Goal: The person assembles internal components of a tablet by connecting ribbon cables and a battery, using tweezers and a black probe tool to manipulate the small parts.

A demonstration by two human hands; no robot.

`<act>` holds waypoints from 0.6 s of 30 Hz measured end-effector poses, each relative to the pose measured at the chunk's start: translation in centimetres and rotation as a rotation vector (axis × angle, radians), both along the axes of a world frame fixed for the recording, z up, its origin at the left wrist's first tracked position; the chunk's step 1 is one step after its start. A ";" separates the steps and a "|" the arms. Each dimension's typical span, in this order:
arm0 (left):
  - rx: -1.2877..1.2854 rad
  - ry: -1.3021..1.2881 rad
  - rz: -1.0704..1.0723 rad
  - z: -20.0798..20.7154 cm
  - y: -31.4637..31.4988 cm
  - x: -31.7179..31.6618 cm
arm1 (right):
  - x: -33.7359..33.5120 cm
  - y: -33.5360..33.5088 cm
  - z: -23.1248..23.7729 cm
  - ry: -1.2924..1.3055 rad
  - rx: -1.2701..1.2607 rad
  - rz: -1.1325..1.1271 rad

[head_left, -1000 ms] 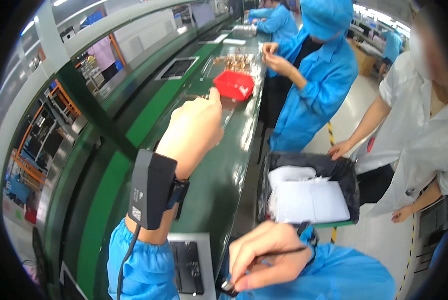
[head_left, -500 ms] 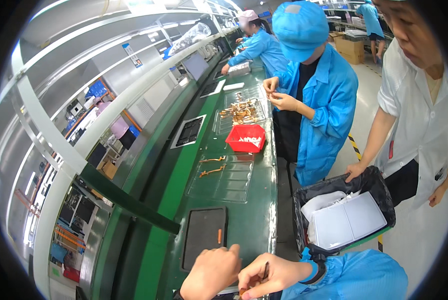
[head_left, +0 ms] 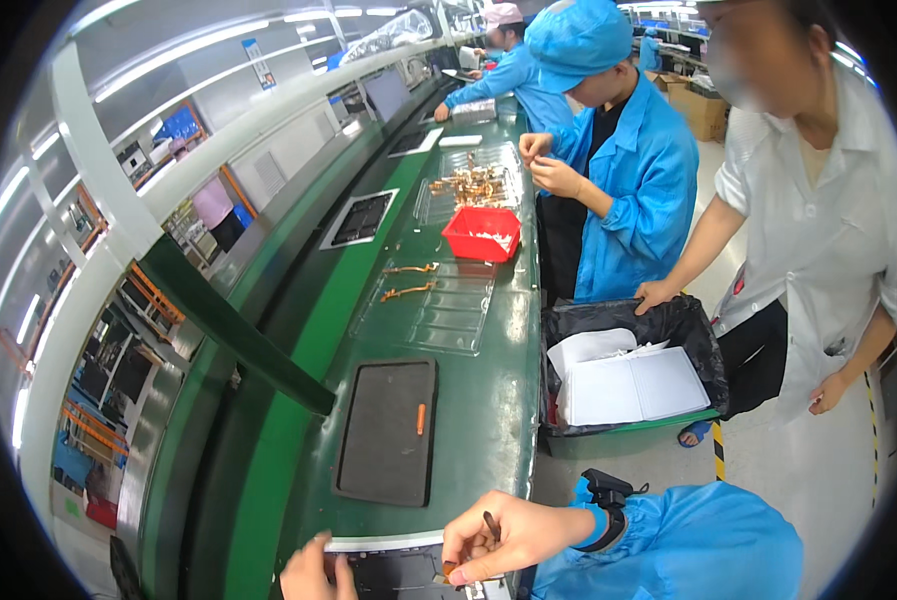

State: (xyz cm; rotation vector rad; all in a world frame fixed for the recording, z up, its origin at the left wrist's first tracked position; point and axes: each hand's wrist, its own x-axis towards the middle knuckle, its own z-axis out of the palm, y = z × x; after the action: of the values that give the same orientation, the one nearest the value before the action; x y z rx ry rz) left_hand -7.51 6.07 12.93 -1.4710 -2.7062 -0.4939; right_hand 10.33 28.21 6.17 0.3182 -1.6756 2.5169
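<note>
fingers (head_left: 458,543) of the right hand (head_left: 513,532) are drawn together, thumb against forefinger, pinching a small orange-brown piece (head_left: 450,571) at their tips. a thin dark stick (head_left: 490,523) pokes up between the curled fingers of the same hand; its lower end is hidden, so i cannot tell how far it runs. the piece sits over the right part of a dark flat panel (head_left: 396,575) set in a white frame (head_left: 383,544) at the lower edge of view; whether it touches the panel cannot be told.

the left hand (head_left: 313,575) is partly cut off below. its thumb and forefinger stand apart with a gap between them and nothing seen in it. it lies at the left end of the white frame, but contact is unclear.

just beyond the frame, a black tray (head_left: 378,450) lies on the green bench (head_left: 493,390), with one short orange strip (head_left: 421,419) toward its right side. farther along, a clear tray (head_left: 458,310) holds two longer orange strips (head_left: 408,291), and past it stands a red bin (head_left: 465,243) with white bits inside. behind that is a heap of copper-coloured parts (head_left: 473,185).

to the right, a co-worker in blue (head_left: 633,200) has both hands close together, and a person in white (head_left: 808,230) grips the rim of a black-lined box (head_left: 703,335) holding white sheets (head_left: 633,385).
</note>
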 end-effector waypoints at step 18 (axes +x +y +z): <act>0.486 -0.120 0.228 -8.1 -18.0 -0.8 | -10.5 -13.2 9.8 -0.359 0.529 0.223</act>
State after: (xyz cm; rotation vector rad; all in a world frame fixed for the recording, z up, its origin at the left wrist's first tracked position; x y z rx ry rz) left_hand -8.34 -11.90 4.79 -1.0227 -2.5283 -1.1513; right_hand -0.22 14.98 15.97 0.0922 -2.5777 2.3312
